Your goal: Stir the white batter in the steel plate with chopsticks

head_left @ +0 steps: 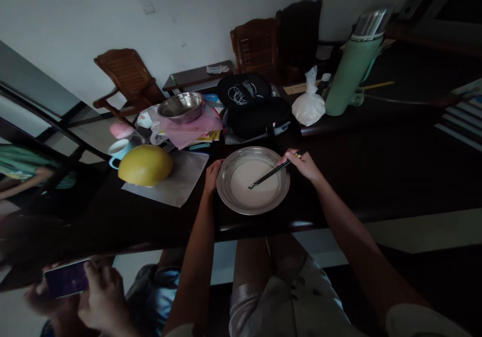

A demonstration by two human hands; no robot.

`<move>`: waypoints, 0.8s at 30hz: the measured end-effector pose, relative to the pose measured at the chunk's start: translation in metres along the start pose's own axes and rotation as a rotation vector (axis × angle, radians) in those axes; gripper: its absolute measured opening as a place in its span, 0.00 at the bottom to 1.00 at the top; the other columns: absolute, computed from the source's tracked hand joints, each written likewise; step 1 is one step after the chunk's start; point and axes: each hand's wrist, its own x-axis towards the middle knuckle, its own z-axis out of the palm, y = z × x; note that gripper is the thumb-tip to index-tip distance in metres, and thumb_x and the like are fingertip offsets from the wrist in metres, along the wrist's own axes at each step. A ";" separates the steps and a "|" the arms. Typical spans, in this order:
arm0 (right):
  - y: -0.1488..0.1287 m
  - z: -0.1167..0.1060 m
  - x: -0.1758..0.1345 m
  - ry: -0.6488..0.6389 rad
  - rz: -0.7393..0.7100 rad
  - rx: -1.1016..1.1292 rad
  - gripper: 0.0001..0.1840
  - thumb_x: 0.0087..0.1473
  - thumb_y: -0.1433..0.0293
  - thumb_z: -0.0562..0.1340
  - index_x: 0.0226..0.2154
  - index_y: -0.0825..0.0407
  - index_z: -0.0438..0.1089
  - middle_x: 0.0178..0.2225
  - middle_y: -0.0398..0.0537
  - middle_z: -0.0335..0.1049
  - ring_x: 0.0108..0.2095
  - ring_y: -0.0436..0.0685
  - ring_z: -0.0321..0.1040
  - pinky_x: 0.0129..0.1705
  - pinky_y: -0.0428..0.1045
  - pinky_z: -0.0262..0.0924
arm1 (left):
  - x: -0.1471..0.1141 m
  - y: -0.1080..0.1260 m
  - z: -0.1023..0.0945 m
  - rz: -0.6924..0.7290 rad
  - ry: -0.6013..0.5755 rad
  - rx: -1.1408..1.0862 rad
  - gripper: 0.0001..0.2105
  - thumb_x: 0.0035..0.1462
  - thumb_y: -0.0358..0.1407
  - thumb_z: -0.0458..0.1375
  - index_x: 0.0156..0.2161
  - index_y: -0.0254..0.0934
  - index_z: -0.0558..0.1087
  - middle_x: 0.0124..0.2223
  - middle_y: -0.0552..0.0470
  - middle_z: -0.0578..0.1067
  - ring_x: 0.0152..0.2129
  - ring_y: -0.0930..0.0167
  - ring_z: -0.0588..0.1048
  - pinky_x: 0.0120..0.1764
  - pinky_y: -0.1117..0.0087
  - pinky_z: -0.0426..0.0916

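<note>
Chopsticks (269, 175), slim, straight and black, were pinched in the right hand (304, 164), long axis slanting over the round silvery metal bowl (226, 192), tips pointing down-left at the whitish liquid (246, 174) inside. Most of their length stuck out left of the grip. Left hand (213, 177) touched the bowl's left rim, couldn't really tell if it gripped.

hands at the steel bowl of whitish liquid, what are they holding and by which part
The right hand holds black chopsticks near their upper end. The left hand is at the left rim of the steel bowl; whether it grips cannot be told.
</note>
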 end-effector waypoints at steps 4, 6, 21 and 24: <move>0.001 -0.004 0.002 0.150 -0.004 0.024 0.22 0.54 0.49 0.61 0.21 0.48 0.73 0.23 0.45 0.77 0.29 0.58 0.75 0.40 0.53 0.67 | 0.000 -0.003 -0.001 0.032 -0.002 -0.008 0.22 0.67 0.47 0.36 0.59 0.62 0.65 0.62 0.86 0.58 0.66 0.68 0.37 0.66 0.50 0.53; 0.001 -0.006 0.002 0.189 0.007 0.046 0.23 0.54 0.49 0.60 0.20 0.48 0.72 0.21 0.46 0.76 0.28 0.57 0.74 0.38 0.53 0.67 | 0.000 -0.006 -0.002 0.022 0.027 -0.027 0.21 0.66 0.48 0.39 0.60 0.62 0.64 0.60 0.85 0.60 0.67 0.74 0.40 0.69 0.63 0.49; -0.001 -0.002 -0.001 0.047 0.031 0.029 0.24 0.53 0.47 0.60 0.21 0.49 0.72 0.23 0.46 0.77 0.28 0.57 0.75 0.38 0.52 0.67 | 0.000 -0.002 0.007 0.021 -0.006 0.023 0.23 0.65 0.53 0.37 0.61 0.62 0.63 0.64 0.86 0.51 0.65 0.67 0.33 0.61 0.53 0.66; -0.003 0.002 -0.001 0.016 0.019 -0.002 0.23 0.52 0.46 0.61 0.23 0.48 0.73 0.26 0.45 0.78 0.32 0.58 0.75 0.43 0.53 0.67 | -0.003 -0.010 -0.001 -0.015 0.014 0.022 0.23 0.65 0.54 0.38 0.60 0.61 0.64 0.63 0.85 0.54 0.66 0.67 0.36 0.62 0.54 0.65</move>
